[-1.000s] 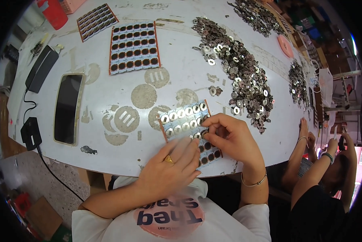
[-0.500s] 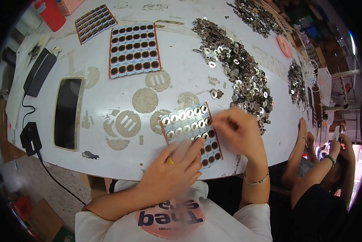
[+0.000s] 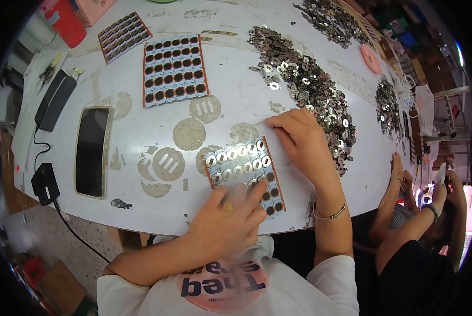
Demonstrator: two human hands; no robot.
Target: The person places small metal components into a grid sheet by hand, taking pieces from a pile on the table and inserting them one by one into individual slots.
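A blue-white panel (image 3: 235, 160) with reddish side edges lies before me, near the table's front edge. Shiny round metal pieces (image 3: 238, 169) with dark slots sit in its upper rows, while dark round spots (image 3: 270, 209) show at its lower right. Over the lower left of the panel my left hand (image 3: 228, 213) rests with fingers stretched, the index fingertip touching it; some fingers are blurred. Just past the panel's far right corner, my right hand (image 3: 301, 138) has its fingers bent and pressed together. What they hold, if anything, is hidden.
A long heap of loose metal pieces (image 3: 320, 92) spreads right of my right hand. Two more panels, a near one (image 3: 175, 71) and a farther one (image 3: 124, 37), lie far left. A phone (image 3: 92, 152) lies left. Another person's arms (image 3: 386, 197) reach in at the right.
My right hand has moved away from the panel's right edge, up and left to where a few loose pieces lay. My left hand stays on the panel.
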